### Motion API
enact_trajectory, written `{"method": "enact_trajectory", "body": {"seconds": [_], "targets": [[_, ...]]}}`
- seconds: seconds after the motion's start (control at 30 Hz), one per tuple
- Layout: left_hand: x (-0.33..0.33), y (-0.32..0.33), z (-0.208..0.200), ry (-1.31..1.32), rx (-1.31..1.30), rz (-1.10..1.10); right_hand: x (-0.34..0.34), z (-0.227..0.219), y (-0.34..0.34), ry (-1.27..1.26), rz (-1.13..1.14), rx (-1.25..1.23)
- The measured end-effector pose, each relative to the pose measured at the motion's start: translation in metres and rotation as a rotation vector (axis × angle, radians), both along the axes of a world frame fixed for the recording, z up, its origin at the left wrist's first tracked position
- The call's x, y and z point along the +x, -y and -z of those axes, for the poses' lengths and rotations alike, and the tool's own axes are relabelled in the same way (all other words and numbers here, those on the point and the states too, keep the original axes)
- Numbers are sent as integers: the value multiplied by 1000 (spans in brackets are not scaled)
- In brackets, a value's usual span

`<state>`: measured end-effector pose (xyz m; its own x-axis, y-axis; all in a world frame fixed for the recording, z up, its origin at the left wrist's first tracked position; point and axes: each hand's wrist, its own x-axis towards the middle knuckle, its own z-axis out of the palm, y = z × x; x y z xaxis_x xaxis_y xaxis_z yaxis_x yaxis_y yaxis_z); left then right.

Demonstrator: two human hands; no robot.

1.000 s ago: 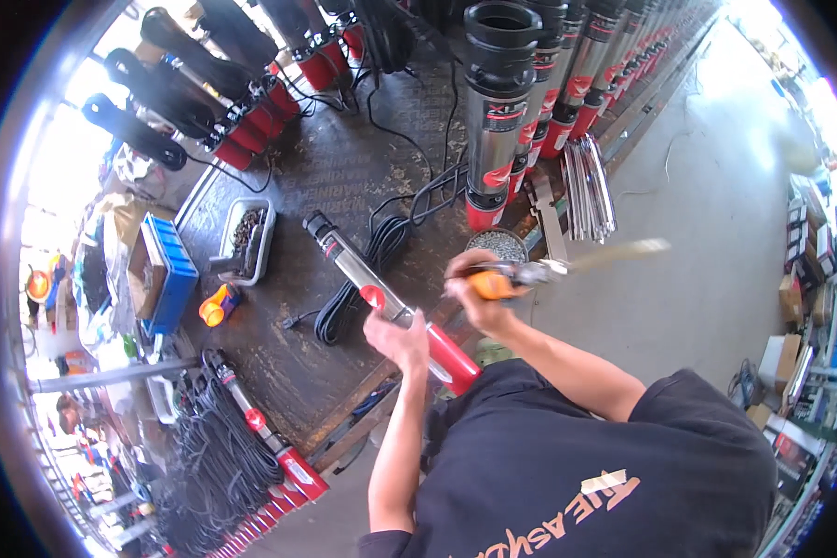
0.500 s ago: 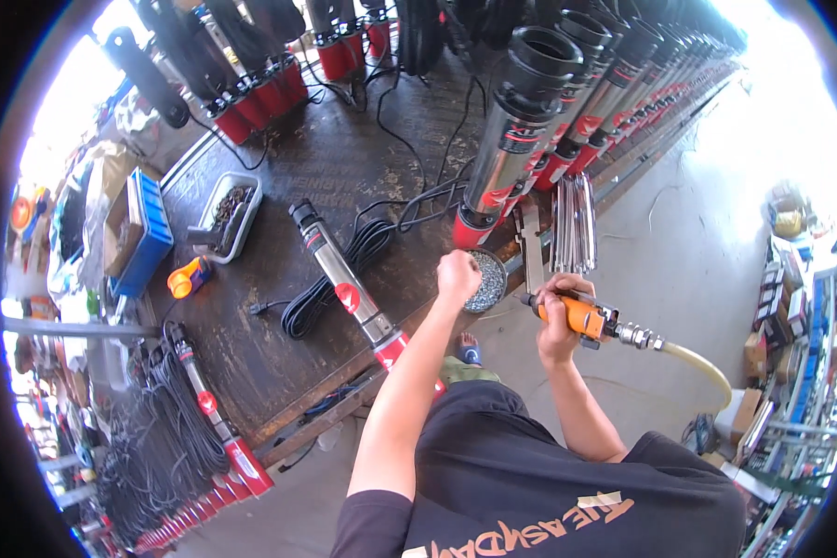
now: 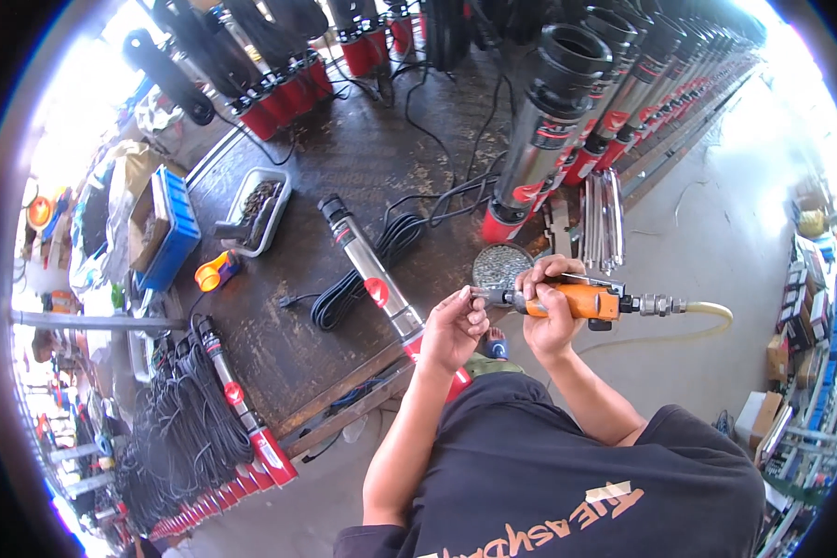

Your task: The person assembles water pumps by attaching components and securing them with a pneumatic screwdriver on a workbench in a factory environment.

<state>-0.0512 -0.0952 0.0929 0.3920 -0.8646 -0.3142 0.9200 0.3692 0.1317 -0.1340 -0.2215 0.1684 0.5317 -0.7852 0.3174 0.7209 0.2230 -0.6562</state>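
Observation:
My right hand [image 3: 551, 307] is wrapped round an orange air screwdriver [image 3: 591, 301], whose bit points left. A pale hose [image 3: 716, 316] runs from its back fitting. At the bit's tip my left hand [image 3: 456, 330] is closed in a pinch; what its fingertips hold is too small to make out. Just beyond the hands sits a round dish [image 3: 475, 264] of small silvery metal pieces. To the left a steel pump tube [image 3: 392, 302] with a red end lies slantwise on the dark workbench [image 3: 279, 353], its near end reaching past the edge.
A coiled black cable [image 3: 339, 302] lies beside the tube. Standing steel pumps [image 3: 539, 153] line the bench's right edge, near a bundle of metal strips [image 3: 603, 223]. Farther left are a white tub [image 3: 277, 223], a blue crate [image 3: 172, 242] and an orange tape dispenser [image 3: 212, 273].
My left hand has come back from the dish to the screwdriver's tip, fingers pinched. My right hand has swung the screwdriver nearly level and shifted it slightly left. The view has shifted too.

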Motion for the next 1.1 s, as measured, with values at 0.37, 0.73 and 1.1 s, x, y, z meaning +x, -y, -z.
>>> {"method": "enact_trajectory", "body": {"seconds": [0.37, 0.73, 1.1], "targets": [[-11, -37, -1, 25, 126, -245, 15, 9, -31, -98, -114, -73], [-21, -72, 54, -287, 574, -295, 18, 71, -78, -189, -350, -176], [15, -81, 66, -389, 572, -313, 58, 123, -79, -380, -405, -155]]}}
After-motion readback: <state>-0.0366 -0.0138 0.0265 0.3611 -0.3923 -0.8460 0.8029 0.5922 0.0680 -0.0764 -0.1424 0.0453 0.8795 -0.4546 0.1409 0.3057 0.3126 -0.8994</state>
